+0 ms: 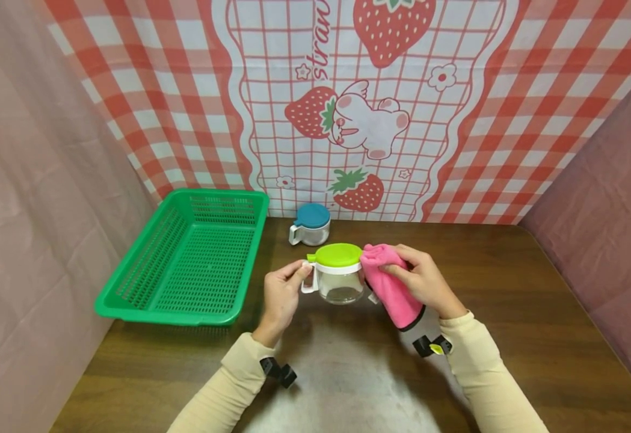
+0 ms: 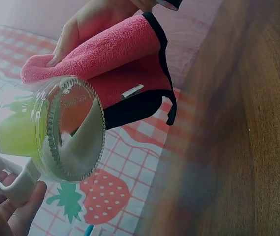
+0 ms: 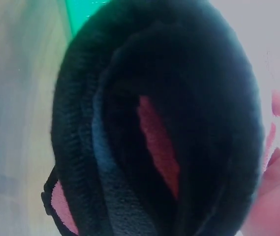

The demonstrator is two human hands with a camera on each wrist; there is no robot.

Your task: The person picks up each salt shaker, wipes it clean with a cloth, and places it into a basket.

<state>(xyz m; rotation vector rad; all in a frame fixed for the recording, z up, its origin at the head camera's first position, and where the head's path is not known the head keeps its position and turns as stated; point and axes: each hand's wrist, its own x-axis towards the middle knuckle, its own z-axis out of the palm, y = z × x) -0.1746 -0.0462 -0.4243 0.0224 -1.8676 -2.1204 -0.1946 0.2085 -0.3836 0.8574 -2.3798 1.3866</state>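
My left hand (image 1: 283,296) grips the white handle of a clear glass jar (image 1: 341,287) with a lime-green lid (image 1: 339,255). The jar hangs over the table, and in the left wrist view its ribbed base faces the camera. A folded pink cloth (image 1: 392,285) with black edging is pinched between the thumb and fingers of my right hand (image 1: 422,278). The cloth (image 2: 105,56) lies against the jar's side near the lid. In the right wrist view, the cloth's dark edge (image 3: 80,132) fills most of the picture, with part of the right hand (image 3: 275,196) at the edge.
Behind the hands stands a smaller glass jar (image 1: 315,233) with a blue lid (image 1: 313,215). A green plastic basket (image 1: 247,264) sits to the left on the brown wooden table (image 1: 515,300). A checked strawberry-print curtain (image 1: 375,120) hangs along the table's back edge.
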